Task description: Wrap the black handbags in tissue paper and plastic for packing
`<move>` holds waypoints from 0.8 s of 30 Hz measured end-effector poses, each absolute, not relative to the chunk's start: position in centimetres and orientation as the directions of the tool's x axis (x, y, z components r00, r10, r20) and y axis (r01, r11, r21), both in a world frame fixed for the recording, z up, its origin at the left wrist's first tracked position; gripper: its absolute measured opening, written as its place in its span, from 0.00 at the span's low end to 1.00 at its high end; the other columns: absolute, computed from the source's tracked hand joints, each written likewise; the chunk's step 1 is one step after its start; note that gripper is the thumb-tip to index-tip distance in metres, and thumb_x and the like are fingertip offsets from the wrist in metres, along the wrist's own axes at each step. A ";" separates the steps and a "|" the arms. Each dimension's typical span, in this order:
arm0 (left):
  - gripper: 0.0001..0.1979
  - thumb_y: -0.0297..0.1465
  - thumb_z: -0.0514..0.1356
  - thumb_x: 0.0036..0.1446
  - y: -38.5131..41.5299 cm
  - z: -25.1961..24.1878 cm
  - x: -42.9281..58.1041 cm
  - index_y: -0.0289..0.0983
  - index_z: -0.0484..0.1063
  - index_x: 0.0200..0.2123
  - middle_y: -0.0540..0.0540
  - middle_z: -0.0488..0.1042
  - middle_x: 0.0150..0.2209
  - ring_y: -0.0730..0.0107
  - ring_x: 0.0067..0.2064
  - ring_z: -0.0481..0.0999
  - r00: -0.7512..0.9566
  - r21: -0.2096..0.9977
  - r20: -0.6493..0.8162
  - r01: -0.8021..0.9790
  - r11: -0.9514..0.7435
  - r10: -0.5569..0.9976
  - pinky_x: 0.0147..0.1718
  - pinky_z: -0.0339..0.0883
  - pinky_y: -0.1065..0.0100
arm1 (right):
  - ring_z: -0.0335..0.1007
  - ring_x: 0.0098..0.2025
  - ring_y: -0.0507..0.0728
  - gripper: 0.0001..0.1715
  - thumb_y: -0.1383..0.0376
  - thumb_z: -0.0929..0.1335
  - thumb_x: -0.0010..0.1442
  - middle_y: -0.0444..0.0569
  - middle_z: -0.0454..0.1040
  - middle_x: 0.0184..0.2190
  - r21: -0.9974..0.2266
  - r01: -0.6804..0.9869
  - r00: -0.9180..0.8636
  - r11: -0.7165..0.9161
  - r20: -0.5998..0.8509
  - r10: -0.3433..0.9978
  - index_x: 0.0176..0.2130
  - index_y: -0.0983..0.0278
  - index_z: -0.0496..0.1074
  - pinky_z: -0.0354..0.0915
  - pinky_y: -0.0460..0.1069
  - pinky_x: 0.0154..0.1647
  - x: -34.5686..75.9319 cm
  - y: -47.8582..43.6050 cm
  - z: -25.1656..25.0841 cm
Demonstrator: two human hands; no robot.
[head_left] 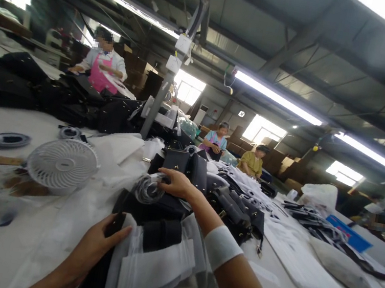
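Observation:
My left hand is closed on the left edge of a black handbag, thumb on the front and fingers partly hidden behind. White wrapping sheets lie folded over the bag, leaving a black band showing. My right hand stretches forward past the bag, a pale cuff round its forearm. Its fingers are on a coiled strap in clear plastic, which rests on black bags behind the handbag. Some of these fingertips are hidden by the coil.
A white round fan stands at left, near another coiled strap. Black bags and white-wrapped straps are heaped ahead and right. A metal post rises beyond. A blue tray is at right. Several people work across the table.

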State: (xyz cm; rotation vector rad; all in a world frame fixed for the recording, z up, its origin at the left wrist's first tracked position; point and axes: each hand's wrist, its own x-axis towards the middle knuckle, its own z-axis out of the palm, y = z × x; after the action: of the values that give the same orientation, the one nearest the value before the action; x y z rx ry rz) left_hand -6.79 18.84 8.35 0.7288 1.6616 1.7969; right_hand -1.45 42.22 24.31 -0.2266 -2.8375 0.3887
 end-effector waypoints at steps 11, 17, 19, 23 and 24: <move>0.39 0.47 0.69 0.53 17.0 6.2 -7.0 0.37 0.66 0.64 0.38 0.66 0.68 0.49 0.70 0.61 -0.635 0.991 0.126 0.053 -0.120 0.762 0.70 0.49 0.50 | 0.59 0.69 0.71 0.28 0.61 0.66 0.69 0.54 0.66 0.66 -0.165 0.242 -0.736 0.956 0.611 0.292 0.66 0.56 0.64 0.66 0.67 0.63 13.0 32.3 6.6; 0.36 0.44 0.61 0.62 17.3 6.2 -4.0 0.37 0.58 0.69 0.41 0.63 0.69 0.59 0.70 0.62 -0.726 0.987 0.158 0.095 -0.130 0.669 0.69 0.53 0.57 | 0.50 0.73 0.72 0.31 0.59 0.62 0.72 0.51 0.53 0.73 -0.254 0.225 -0.730 0.941 0.596 0.335 0.71 0.51 0.55 0.57 0.75 0.67 13.6 33.7 1.9; 0.35 0.45 0.61 0.62 17.1 5.8 -4.1 0.36 0.62 0.67 0.41 0.65 0.68 0.58 0.69 0.63 -0.737 0.986 0.168 0.129 -0.108 0.654 0.69 0.54 0.57 | 0.52 0.72 0.72 0.29 0.59 0.63 0.71 0.51 0.55 0.72 -0.284 0.206 -0.731 0.936 0.592 0.340 0.69 0.52 0.60 0.59 0.73 0.66 13.4 33.8 2.8; 0.41 0.49 0.60 0.59 15.6 5.2 -4.5 0.33 0.58 0.69 0.36 0.67 0.66 0.52 0.66 0.68 -0.737 0.991 0.122 0.133 -0.034 0.665 0.66 0.59 0.53 | 0.61 0.68 0.68 0.23 0.63 0.65 0.70 0.54 0.63 0.68 -0.352 0.254 -0.692 0.901 0.584 0.423 0.62 0.56 0.70 0.65 0.67 0.65 14.8 31.2 4.9; 0.45 0.50 0.60 0.58 15.2 4.9 -4.7 0.32 0.53 0.71 0.35 0.68 0.66 0.51 0.64 0.71 -0.726 0.992 0.103 0.127 -0.015 0.680 0.63 0.64 0.51 | 0.62 0.68 0.66 0.23 0.65 0.65 0.69 0.55 0.65 0.67 -0.370 0.260 -0.683 0.892 0.583 0.441 0.62 0.57 0.70 0.66 0.65 0.65 15.4 30.3 5.2</move>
State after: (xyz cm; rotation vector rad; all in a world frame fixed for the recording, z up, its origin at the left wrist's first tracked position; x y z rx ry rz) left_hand -4.69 15.24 4.93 0.8375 1.8539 1.7895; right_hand 15.44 30.29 5.24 -0.4998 -2.3535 0.3360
